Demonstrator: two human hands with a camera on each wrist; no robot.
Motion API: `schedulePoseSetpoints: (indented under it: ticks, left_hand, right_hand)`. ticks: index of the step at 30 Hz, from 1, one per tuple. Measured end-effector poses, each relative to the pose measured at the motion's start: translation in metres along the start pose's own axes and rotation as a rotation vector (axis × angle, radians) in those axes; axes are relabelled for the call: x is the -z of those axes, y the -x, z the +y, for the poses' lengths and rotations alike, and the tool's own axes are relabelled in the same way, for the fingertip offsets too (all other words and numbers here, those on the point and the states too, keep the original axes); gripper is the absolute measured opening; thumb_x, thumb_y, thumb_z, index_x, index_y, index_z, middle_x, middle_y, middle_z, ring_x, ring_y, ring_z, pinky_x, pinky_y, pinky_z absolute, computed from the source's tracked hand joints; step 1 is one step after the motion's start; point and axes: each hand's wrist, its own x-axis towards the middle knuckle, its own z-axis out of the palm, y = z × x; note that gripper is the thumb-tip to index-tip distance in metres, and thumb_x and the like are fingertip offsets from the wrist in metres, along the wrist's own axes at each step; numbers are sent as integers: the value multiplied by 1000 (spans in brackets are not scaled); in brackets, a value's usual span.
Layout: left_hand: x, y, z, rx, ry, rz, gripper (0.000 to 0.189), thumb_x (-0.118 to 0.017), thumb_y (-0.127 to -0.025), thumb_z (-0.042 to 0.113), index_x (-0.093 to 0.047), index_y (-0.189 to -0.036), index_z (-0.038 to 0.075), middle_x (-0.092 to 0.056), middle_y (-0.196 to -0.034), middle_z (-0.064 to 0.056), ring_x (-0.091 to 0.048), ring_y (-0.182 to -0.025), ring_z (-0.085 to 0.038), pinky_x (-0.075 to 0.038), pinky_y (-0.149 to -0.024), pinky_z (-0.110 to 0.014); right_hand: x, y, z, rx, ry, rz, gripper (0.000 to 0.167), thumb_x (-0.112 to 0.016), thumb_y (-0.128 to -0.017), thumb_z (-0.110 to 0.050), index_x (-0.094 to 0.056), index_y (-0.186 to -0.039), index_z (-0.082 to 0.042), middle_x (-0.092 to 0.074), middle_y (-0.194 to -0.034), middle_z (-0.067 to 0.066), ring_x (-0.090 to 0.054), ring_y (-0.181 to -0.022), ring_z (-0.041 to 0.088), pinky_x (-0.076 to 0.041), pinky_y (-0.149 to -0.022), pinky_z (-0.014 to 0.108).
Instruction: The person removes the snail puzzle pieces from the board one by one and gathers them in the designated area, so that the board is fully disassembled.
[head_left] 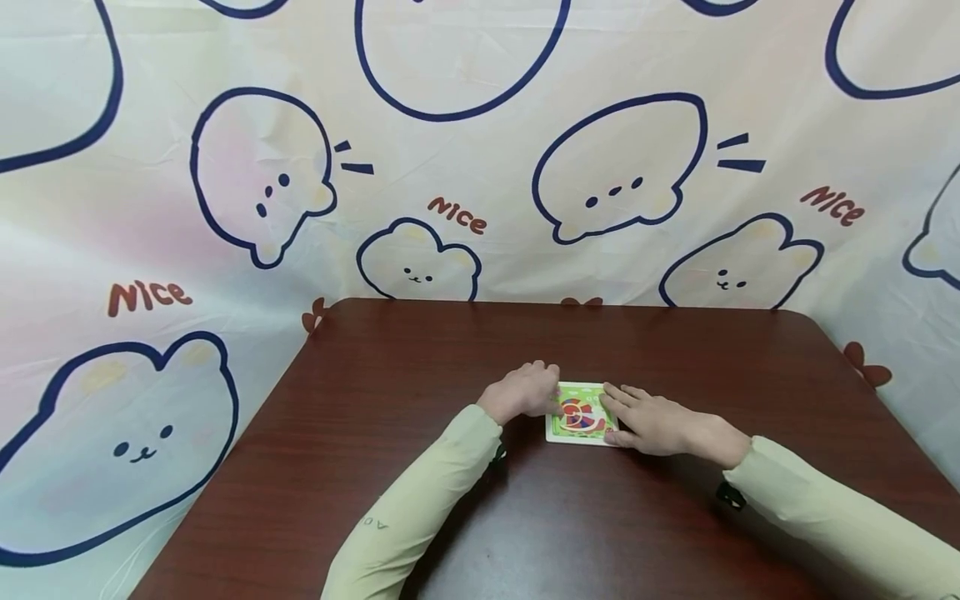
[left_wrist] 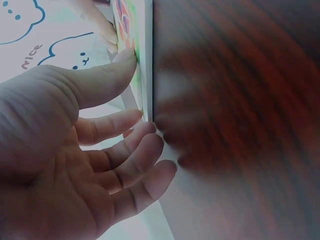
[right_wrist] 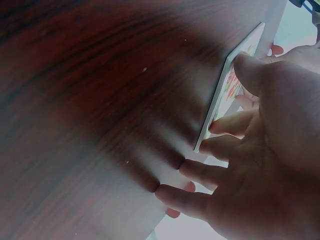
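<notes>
A flat square board [head_left: 581, 411] with a green cartoon picture and a pale border lies on the table between both hands. My left hand [head_left: 521, 391] is at its left side. In the left wrist view the thumb [left_wrist: 107, 82] reaches over the picture, while loosely bent fingers rest at the board's pale edge [left_wrist: 148, 65] and on the tabletop. From the right, my right hand [head_left: 660, 422] lies with fairly straight fingers over the board's right side. The right wrist view shows its thumb [right_wrist: 248, 72] on one corner, two fingertips at the edge and the others on the table.
The dark brown wood-grain table [head_left: 600, 533] has rounded far corners. A pale curtain [head_left: 510, 167] printed with cartoon bears rises behind it and along both sides. Pale sleeves [head_left: 423, 487] cover both forearms, with a small black item [head_left: 730, 494] at the right cuff.
</notes>
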Motion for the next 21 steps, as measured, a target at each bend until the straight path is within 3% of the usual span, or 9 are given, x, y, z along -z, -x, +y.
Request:
schedulePoseSetpoints:
  ticks: [11,21]
  left_hand:
    - [1,-4,1,5,-30,-13,56,-69,-88,48,-52,-124,9,-57,-110,-6,-52,-96,-17,-48,-86,-31]
    - [1,-8,-1,22,8,-46,58,-69,-88,47,-49,-126,9,-56,-111,-5,-51,-97,-16,-47,-88,-30]
  right_hand:
    - [2,0,1,-3,0,-14,74,-52,-98,-49,-30,-153,-4,-22,-162,19,-25,-144,48,-34,-105,65]
    - [3,0,0,2,0,-18,74,-53,-98,-49,-30,-153,-5,-21,-162,20,-25,-144,49,-33,-105,67]
